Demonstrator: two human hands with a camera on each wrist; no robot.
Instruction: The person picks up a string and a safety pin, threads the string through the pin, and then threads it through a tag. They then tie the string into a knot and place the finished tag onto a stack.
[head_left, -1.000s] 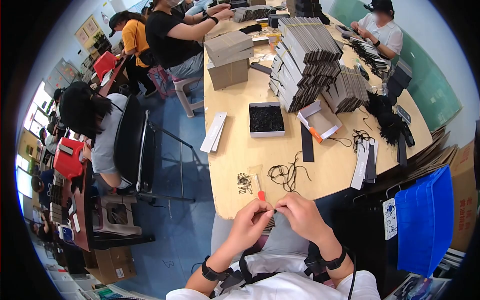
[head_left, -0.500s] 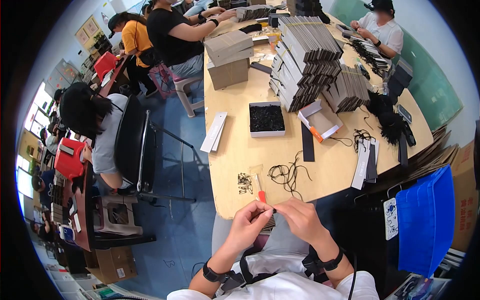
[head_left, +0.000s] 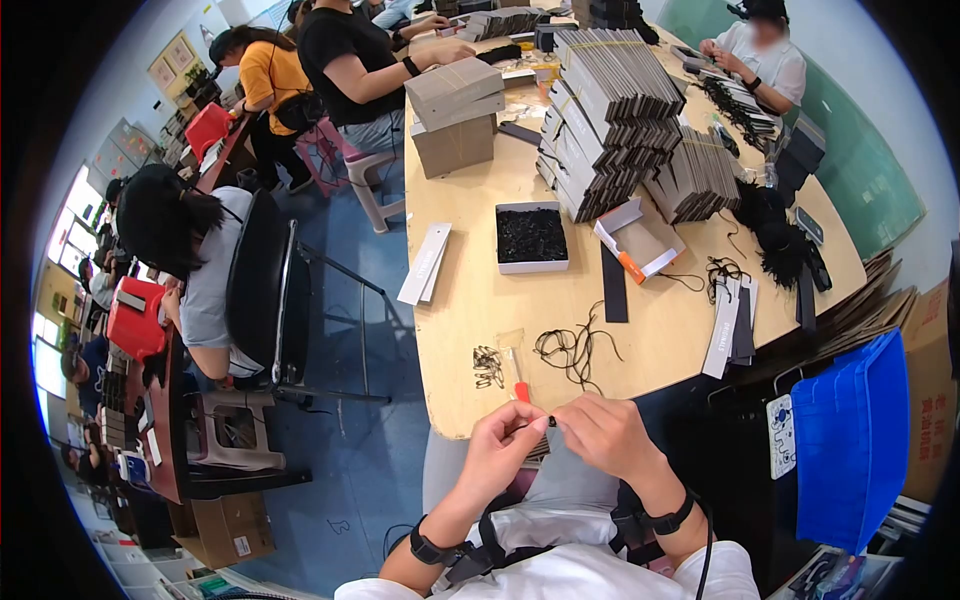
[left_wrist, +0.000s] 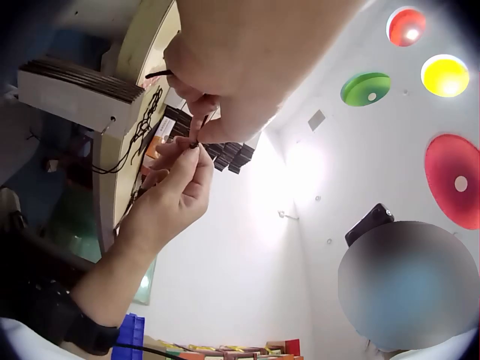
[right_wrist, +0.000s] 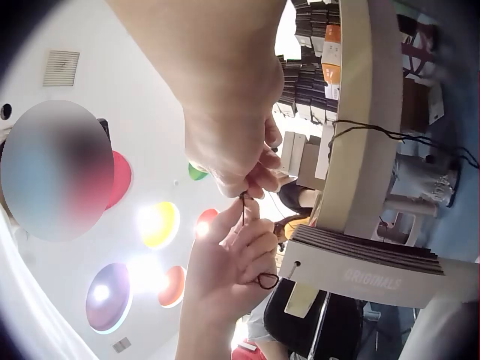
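Over the lap, just off the table's front edge, my left hand (head_left: pixel 500 442) and right hand (head_left: pixel 612 432) meet fingertip to fingertip. Both pinch a thin black cord (right_wrist: pixel 243 214), which runs down into the left hand's fingers. A small loop of cord (right_wrist: pixel 268 281) sticks out past that hand's curled fingers. Most of the cord is hidden by the fingers. Below the hands lies a stack of grey-white hang tags (right_wrist: pixel 352 274) with a punched hole and the print ORIGINALS.
Nearest on the table (head_left: pixel 460 400) are a pile of small cord loops (head_left: pixel 488 367), a red-handled tool (head_left: pixel 521 390) and loose black cords (head_left: pixel 570 350). Behind stand a box of black bits (head_left: pixel 532 238) and tall tag stacks (head_left: pixel 610 130). A blue bin (head_left: pixel 850 440) is at right; other people sit around.
My hands stay together over the lap, with the right hand's fingers shifting slightly around the cord. Across the table, the person in black has lowered their arms toward the grey boxes.
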